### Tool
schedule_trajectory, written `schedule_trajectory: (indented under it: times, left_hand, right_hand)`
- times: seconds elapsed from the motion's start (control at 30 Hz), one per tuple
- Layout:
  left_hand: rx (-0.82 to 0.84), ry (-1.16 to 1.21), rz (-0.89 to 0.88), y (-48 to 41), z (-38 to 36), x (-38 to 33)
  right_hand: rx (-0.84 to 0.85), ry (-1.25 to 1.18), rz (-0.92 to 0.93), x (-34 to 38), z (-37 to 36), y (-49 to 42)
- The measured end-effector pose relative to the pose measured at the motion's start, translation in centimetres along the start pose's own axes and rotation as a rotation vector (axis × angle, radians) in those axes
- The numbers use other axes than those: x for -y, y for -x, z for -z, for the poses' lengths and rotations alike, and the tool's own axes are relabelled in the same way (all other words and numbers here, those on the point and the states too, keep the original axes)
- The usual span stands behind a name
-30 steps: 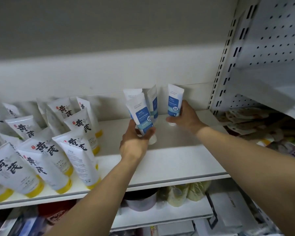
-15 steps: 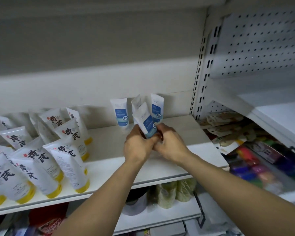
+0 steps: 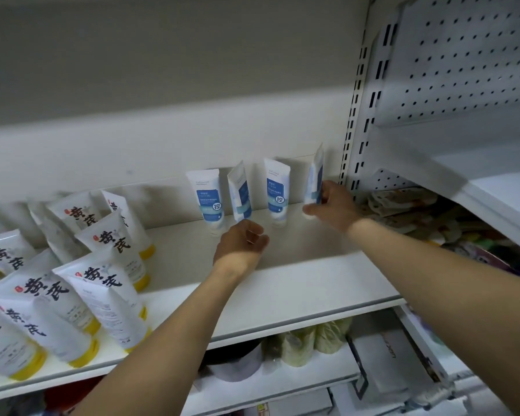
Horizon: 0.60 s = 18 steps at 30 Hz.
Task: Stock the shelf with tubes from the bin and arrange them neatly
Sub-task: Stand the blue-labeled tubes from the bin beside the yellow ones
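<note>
A white shelf [image 3: 282,283] seen from above, with two bare arms reaching in. Four small blue tubes [image 3: 276,190] stand cap-down in a row along the back wall, right of centre. The first tube [image 3: 206,199] faces forward. The second tube [image 3: 240,192] is turned partly sideways and leans a little.

The right hand [image 3: 332,205] holds the fourth tube [image 3: 314,178] at the right end of the row, near the slotted upright [image 3: 353,139]. Its grip is clamped on the tube's lower half, and the tube is turned almost edge-on. The hand hides whether the cap touches the shelf.

The left hand [image 3: 240,244] hovers just in front of the second tube's foot. Its fingers are loosely curled, the grip apart and holding nothing.

At the left of the shelf, larger yellow-capped tubes [image 3: 102,280] with black characters crowd together, leaning. A pegboard [image 3: 463,55] backs the bay to the right. A lower shelf [image 3: 267,385] carries pale green bags [image 3: 312,340], which are blurred.
</note>
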<state>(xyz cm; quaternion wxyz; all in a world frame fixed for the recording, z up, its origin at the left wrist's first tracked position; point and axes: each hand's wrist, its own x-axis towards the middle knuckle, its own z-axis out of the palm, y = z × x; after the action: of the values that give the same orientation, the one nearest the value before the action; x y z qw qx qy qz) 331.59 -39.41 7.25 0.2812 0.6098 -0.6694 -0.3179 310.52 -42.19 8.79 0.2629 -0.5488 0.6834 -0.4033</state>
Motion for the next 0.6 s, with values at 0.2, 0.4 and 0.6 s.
schedule_trajectory:
  times: [0.2,0.4,0.6]
  left_hand:
    - [0.007,-0.087,-0.01,-0.5,-0.4,0.3]
    - [0.001,-0.111,-0.01,-0.5,-0.7,0.4]
    - [0.069,-0.224,-0.014,0.1,-0.6,-1.0]
  right_hand:
    - [0.092,0.041,-0.031,-1.1,-1.1,-1.2]
    - [0.077,0.057,-0.025,-1.6,-1.3,-1.2]
    - [0.117,0.344,-0.076,-1.2,-0.2,1.0]
